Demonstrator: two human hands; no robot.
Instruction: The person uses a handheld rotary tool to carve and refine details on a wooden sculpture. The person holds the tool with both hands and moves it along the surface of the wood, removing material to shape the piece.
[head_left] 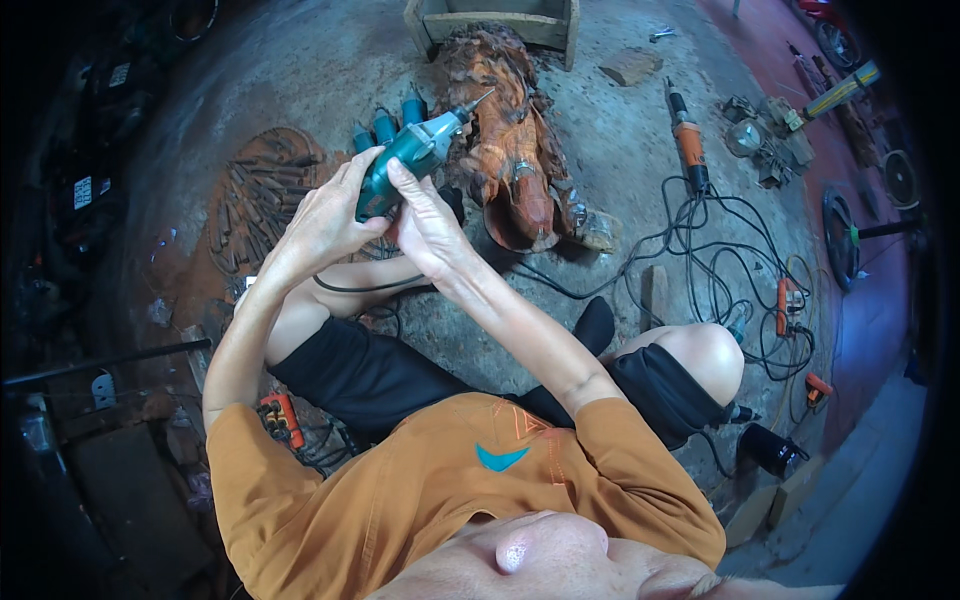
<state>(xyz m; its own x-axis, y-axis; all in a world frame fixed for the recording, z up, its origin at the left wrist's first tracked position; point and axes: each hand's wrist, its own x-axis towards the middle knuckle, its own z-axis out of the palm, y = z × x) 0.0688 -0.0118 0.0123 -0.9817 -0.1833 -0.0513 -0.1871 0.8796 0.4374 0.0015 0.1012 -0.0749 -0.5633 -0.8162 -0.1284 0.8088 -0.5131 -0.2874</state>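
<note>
A green die grinder (415,160) with a thin pointed bit is held between my two hands, tilted up and to the right. My left hand (335,205) wraps the rear of its body from the left. On the right side of that body, my right hand (428,215) grips with its thumb along the casing; its other fingers are partly hidden. The bit's tip overlaps the reddish-brown carved wood piece (500,140) in this view, and I cannot tell whether they touch. Rough bark-like edges surround the carving's smoother, rounded front.
Several green power tools (385,127) stand behind my hands, near a pile of carving chisels (262,195). An orange grinder (690,145) lies right among tangled black cables (700,235). A wooden stand (493,30) is beyond the carving; metal parts (768,145) lie far right.
</note>
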